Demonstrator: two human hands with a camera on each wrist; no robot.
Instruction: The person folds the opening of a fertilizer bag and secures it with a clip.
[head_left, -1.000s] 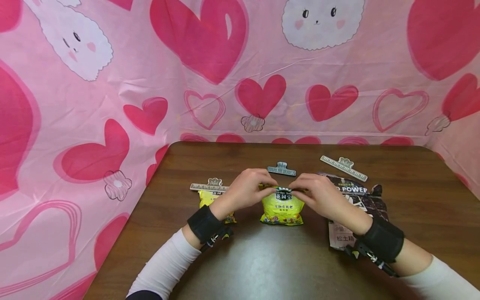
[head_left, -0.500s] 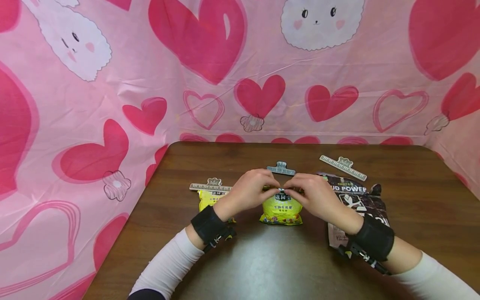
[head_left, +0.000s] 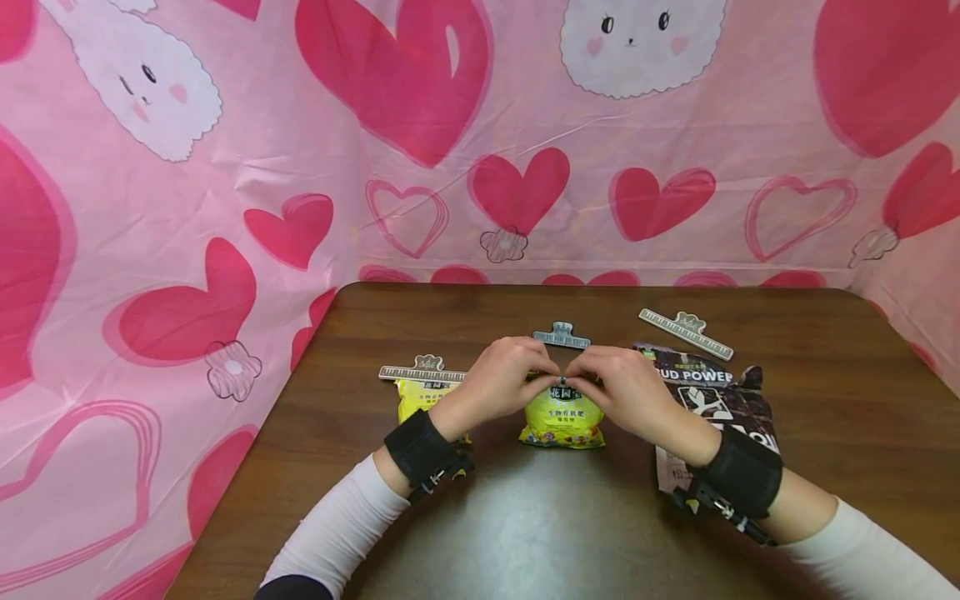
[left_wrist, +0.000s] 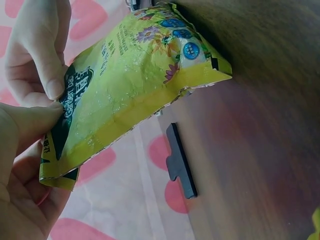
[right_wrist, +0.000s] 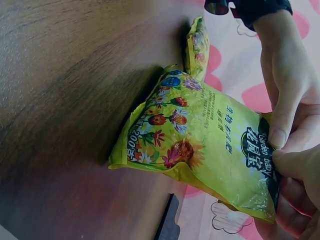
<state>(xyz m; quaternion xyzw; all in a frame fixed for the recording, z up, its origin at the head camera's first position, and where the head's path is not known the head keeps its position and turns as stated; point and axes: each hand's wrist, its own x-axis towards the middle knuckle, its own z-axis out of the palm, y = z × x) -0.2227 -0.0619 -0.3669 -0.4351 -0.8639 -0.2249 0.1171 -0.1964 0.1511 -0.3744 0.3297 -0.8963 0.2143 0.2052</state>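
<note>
A small yellow packet (head_left: 562, 423) with printed flowers and Chinese lettering stands upright mid-table. My left hand (head_left: 501, 377) pinches its folded top edge from the left, while my right hand (head_left: 628, 390) pinches the same edge from the right. Both thumbs (right_wrist: 281, 137) press on the dark label band, their tips nearly meeting at its centre. In the left wrist view, the top of the packet (left_wrist: 115, 95) is turned over into a strip at the corner by my left fingers. Just behind the packet lies a dark grey bag clip (head_left: 562, 337).
Left of my hands, a second yellow packet (head_left: 420, 400) has a pale clip (head_left: 423, 369) at its top. A black-and-pink bag (head_left: 712, 408) lies under my right forearm, with another pale clip (head_left: 686, 333) behind it. Pink heart-patterned cloth (head_left: 525, 125) hangs beyond the wooden table (head_left: 300, 467).
My right hand has slid left along the packet's top, bringing both thumbs together at the middle. More of the black bag shows. Over the last half second the hands have hardly moved.
</note>
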